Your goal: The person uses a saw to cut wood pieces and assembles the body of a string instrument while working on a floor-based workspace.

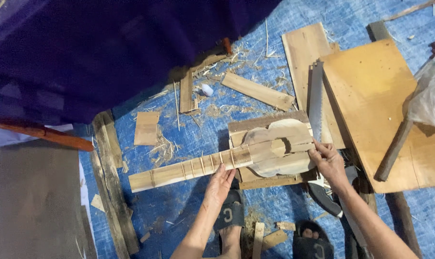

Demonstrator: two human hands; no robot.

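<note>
A small wooden guitar-shaped piece lies on the blue tarp: a rounded body with a long neck crossed by several thin frets. It rests on flat wooden boards. My left hand presses its fingertips against the neck's near edge where the neck meets the body. My right hand pinches the right end of the body between thumb and fingers.
A hand saw with a black handle lies right of the guitar. A large plywood sheet carries a hammer handle and a plastic bag. Wood offcuts and shavings litter the tarp. Dark cloth covers the upper left. My sandalled feet are below.
</note>
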